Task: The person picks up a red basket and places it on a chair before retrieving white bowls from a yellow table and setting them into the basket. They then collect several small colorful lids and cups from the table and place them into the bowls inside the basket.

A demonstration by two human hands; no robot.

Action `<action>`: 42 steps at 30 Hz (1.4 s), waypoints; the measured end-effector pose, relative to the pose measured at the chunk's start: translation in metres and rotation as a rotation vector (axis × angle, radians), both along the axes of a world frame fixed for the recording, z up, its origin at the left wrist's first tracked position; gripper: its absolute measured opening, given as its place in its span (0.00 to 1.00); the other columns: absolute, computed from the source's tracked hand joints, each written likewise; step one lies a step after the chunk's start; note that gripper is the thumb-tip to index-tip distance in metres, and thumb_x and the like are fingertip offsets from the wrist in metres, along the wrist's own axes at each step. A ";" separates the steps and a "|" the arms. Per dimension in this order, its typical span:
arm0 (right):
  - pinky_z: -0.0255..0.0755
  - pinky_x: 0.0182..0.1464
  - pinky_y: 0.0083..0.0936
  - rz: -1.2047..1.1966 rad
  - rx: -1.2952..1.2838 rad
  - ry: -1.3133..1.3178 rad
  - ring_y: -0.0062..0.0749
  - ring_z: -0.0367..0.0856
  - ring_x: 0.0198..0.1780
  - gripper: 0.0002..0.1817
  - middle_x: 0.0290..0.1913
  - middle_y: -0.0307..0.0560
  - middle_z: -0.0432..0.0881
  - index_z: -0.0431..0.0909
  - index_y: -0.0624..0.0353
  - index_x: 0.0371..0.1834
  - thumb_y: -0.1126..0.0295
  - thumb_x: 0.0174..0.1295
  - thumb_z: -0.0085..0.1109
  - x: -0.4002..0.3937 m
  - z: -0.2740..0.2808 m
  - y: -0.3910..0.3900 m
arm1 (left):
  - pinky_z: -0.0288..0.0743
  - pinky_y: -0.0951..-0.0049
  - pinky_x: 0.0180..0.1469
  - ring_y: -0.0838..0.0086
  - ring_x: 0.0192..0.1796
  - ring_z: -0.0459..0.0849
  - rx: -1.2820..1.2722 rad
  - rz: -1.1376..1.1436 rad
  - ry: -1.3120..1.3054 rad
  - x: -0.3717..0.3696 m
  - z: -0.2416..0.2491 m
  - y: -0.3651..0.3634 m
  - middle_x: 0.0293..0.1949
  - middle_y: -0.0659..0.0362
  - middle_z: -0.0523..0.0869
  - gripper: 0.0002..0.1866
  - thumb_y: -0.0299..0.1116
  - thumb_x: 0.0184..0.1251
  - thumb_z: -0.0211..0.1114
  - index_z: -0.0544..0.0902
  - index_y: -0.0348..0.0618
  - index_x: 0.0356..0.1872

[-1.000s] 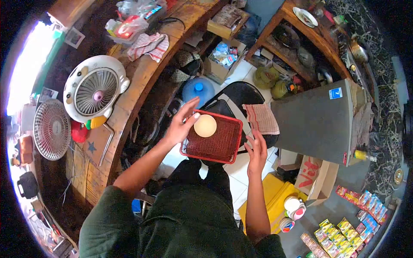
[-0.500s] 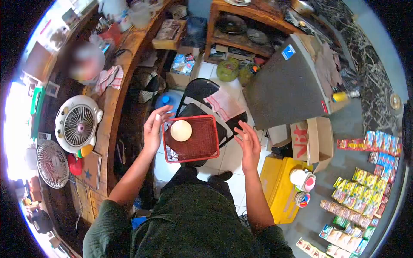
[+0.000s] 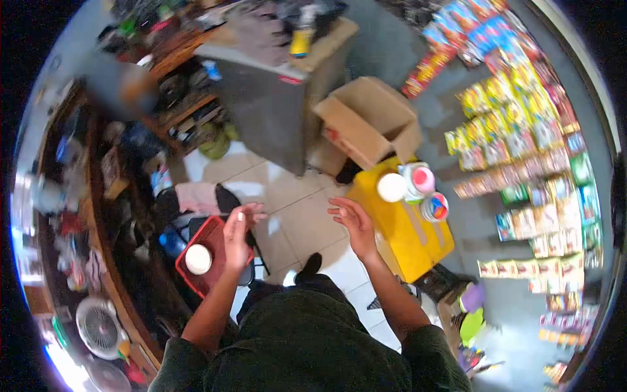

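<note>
My left hand [image 3: 239, 234] is open and empty, fingers apart, held over the right edge of a red plastic basket [image 3: 219, 256]. Inside the basket lies a round cream-white object [image 3: 198, 259], whose kind I cannot make out. My right hand [image 3: 356, 227] is also open with nothing in it, raised over the tiled floor [image 3: 300, 222]. Nearest to it stands a yellow box [image 3: 408, 228], on which rest a white round tub [image 3: 392, 187], a pink-lidded jar [image 3: 423, 179] and a jar with a red and blue top [image 3: 435, 208].
A pinkish cloth [image 3: 197, 196] hangs on a dark chair behind the basket. Ahead stand a grey fridge [image 3: 264, 111] and an open cardboard box [image 3: 372, 121]. Rows of sachets [image 3: 516, 124] hang on the right wall. A wooden counter with a fan [image 3: 99, 328] runs along the left.
The view has turned to the right, so the basket now sits lower left and the yellow box nearer the centre. Both hands stay raised and open, apart from the basket's contents.
</note>
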State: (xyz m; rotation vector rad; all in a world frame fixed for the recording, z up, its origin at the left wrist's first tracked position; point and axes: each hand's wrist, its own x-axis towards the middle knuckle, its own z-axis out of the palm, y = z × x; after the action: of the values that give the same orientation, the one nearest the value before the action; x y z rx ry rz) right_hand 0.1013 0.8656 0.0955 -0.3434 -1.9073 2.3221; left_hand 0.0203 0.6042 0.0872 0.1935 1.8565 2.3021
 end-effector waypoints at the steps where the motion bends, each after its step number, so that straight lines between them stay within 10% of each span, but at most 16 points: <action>1: 0.69 0.57 0.28 -0.046 0.005 0.009 0.31 0.78 0.55 0.20 0.59 0.45 0.77 0.70 0.61 0.61 0.64 0.70 0.53 0.017 -0.003 0.019 | 0.71 0.65 0.56 0.66 0.49 0.83 -0.029 -0.093 -0.013 -0.001 0.001 0.021 0.51 0.51 0.83 0.22 0.46 0.77 0.47 0.77 0.35 0.53; 12: 0.76 0.50 0.26 -0.796 -0.083 -0.155 0.33 0.83 0.47 0.17 0.53 0.49 0.81 0.74 0.60 0.56 0.61 0.70 0.52 0.164 -0.032 0.087 | 0.72 0.62 0.57 0.65 0.47 0.84 -0.025 -0.699 0.062 -0.004 0.006 0.192 0.51 0.49 0.82 0.21 0.44 0.77 0.47 0.75 0.35 0.53; 32: 0.76 0.49 0.28 -0.709 -0.046 -0.259 0.34 0.82 0.46 0.18 0.52 0.49 0.80 0.72 0.59 0.58 0.62 0.70 0.53 0.024 -0.046 0.127 | 0.77 0.67 0.55 0.72 0.51 0.80 -0.018 -0.780 -0.128 -0.124 -0.033 0.236 0.48 0.55 0.82 0.11 0.32 0.74 0.56 0.78 0.36 0.50; 42: 0.77 0.40 0.28 -0.407 0.290 -0.476 0.30 0.81 0.41 0.20 0.49 0.45 0.80 0.74 0.59 0.57 0.61 0.65 0.60 -0.006 -0.173 0.241 | 0.76 0.72 0.52 0.76 0.46 0.80 -0.068 -0.544 -0.167 -0.097 -0.061 0.257 0.46 0.59 0.82 0.10 0.32 0.73 0.57 0.78 0.39 0.50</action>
State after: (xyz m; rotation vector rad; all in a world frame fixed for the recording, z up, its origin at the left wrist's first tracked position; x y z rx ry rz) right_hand 0.0957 1.1069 -0.0772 -1.2069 -2.0745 1.7794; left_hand -0.0767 0.8611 0.0267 0.4228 1.5561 1.8237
